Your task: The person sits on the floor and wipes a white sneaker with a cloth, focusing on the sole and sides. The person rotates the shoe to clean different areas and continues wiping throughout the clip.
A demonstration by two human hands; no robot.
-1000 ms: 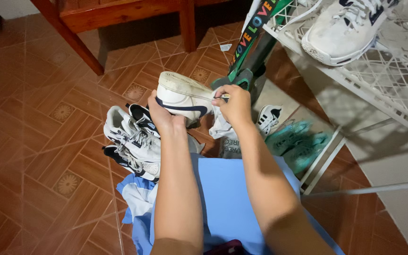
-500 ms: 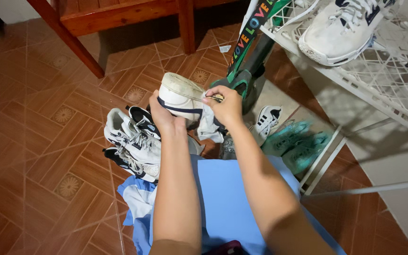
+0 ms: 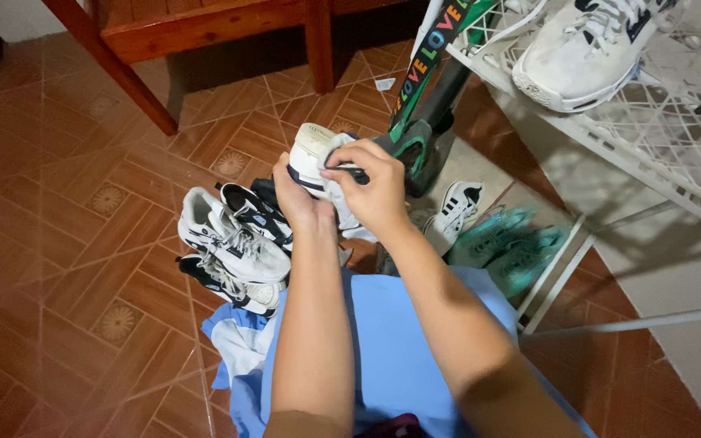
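The left hand [image 3: 298,199] grips a white sneaker [image 3: 311,154] above the tiled floor [image 3: 58,243], fingers wrapped round its side. The right hand [image 3: 375,191] pinches a pale cloth [image 3: 342,207] against the sole. With so much pressure at one end, the shoe might twist free and fall among the sneakers [image 3: 233,247] beneath.

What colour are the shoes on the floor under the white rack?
Teal, a blue-green pair, seen best in the head view, lying beneath the rack.
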